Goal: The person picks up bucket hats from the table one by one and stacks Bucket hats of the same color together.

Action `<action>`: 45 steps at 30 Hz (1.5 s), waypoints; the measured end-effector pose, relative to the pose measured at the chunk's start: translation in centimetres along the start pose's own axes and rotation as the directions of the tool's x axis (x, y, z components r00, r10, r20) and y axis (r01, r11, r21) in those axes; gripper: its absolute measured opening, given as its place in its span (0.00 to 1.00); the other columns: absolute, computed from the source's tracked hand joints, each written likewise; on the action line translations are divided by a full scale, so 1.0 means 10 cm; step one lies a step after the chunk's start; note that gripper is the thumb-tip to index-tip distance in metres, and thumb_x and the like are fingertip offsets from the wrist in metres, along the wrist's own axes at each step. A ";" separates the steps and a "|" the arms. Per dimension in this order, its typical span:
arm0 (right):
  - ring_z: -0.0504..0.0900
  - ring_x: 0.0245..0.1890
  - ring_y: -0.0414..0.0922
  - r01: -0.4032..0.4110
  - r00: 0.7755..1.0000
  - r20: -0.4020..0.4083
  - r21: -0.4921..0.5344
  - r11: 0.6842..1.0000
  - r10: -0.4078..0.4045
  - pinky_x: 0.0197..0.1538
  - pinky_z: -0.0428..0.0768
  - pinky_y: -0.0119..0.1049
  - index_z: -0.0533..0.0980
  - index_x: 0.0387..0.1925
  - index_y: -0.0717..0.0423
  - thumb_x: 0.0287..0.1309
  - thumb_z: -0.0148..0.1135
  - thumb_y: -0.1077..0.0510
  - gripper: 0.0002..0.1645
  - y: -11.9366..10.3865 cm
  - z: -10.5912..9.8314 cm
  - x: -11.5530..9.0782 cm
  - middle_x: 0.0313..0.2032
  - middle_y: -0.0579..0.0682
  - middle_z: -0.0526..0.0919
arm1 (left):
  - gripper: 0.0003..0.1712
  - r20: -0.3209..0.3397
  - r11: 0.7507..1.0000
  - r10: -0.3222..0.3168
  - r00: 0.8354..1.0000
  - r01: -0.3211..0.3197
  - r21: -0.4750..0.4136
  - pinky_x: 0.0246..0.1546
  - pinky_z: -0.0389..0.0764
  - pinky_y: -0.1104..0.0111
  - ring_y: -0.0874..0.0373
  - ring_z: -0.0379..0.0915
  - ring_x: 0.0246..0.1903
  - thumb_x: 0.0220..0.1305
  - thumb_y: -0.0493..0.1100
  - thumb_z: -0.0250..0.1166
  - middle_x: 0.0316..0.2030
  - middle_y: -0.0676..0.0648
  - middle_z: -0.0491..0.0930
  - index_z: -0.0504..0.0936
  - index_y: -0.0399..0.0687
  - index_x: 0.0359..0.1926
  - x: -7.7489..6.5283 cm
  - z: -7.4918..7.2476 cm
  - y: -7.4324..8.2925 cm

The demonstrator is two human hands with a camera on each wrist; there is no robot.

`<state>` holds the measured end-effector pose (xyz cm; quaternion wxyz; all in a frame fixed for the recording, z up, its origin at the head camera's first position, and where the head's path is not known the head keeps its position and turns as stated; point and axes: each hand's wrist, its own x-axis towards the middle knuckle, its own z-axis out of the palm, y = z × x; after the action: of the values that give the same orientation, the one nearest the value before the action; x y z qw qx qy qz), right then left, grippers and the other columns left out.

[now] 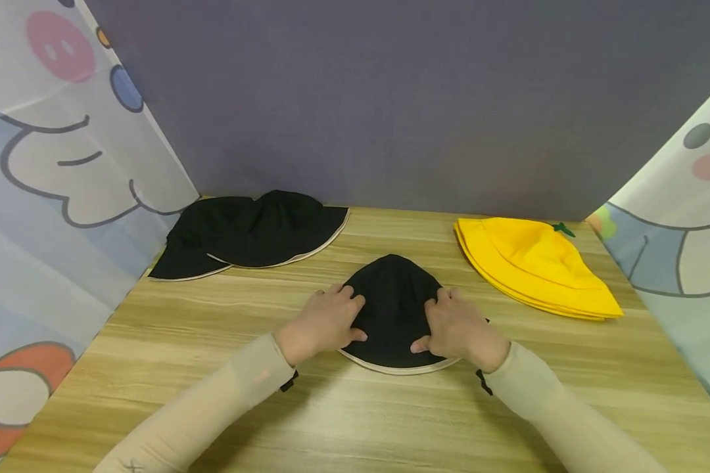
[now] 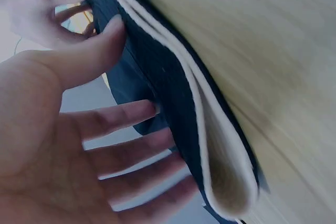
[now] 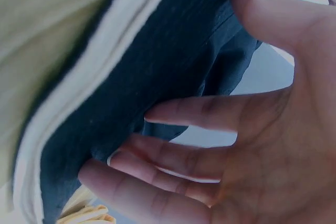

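A black bucket hat (image 1: 393, 309) with a pale-edged brim lies folded flat on the table, its crown pointing away from me. My left hand (image 1: 325, 320) rests on its left side, and my right hand (image 1: 458, 330) rests on its right side. In the left wrist view, extended fingers (image 2: 131, 116) touch the dark cloth, with the thumb on the brim. The right wrist view shows the other hand's nearly straight fingers (image 3: 194, 111) against the hat. Between the two brim layers, a gap shows at the left end.
Two overlapping black hats (image 1: 272, 233) lie at the back left of the wooden table (image 1: 390, 420). Stacked yellow hats (image 1: 526, 263), with a green leaf-shaped tip, lie at the back right. A grey panel (image 1: 390, 105) stands behind, with cartoon-printed cloth (image 1: 65, 263) at both sides.
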<state>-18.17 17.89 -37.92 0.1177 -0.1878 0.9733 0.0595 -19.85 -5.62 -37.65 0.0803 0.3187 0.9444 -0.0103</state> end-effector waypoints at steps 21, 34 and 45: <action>0.67 0.45 0.56 0.005 1.000 -0.005 0.007 1.000 -0.005 0.38 0.75 0.49 0.77 0.38 0.63 0.34 0.63 0.25 0.46 0.00 0.01 0.00 0.44 0.60 0.71 | 0.09 -0.347 0.984 -0.168 0.922 0.134 -0.121 0.23 0.74 0.60 0.54 0.69 0.27 0.58 0.46 0.61 0.29 0.50 0.72 0.76 0.46 0.36 -0.03 -0.03 -0.84; 0.66 0.49 0.58 -0.007 1.000 0.017 -0.015 1.000 0.007 0.41 0.75 0.50 0.78 0.40 0.61 0.34 0.61 0.24 0.47 0.02 -0.01 0.03 0.47 0.61 0.71 | 0.17 -0.379 0.943 -0.333 0.863 0.297 -0.152 0.38 0.71 0.51 0.45 0.69 0.39 0.62 0.45 0.55 0.40 0.42 0.72 0.72 0.42 0.49 -0.01 -0.12 -1.37; 0.67 0.47 0.57 -0.013 1.000 0.011 -0.027 1.000 0.013 0.40 0.75 0.49 0.78 0.39 0.60 0.33 0.62 0.24 0.46 -0.01 -0.01 0.02 0.44 0.59 0.72 | 0.23 -0.391 0.873 -0.487 0.781 0.432 -0.225 0.43 0.65 0.42 0.36 0.61 0.46 0.62 0.45 0.51 0.49 0.34 0.66 0.64 0.37 0.55 -0.08 -0.04 -1.79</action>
<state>-18.34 17.73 -37.87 0.1201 -0.1827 0.9730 0.0742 -30.12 -20.32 -37.71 -0.1186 0.0671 0.9856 0.1002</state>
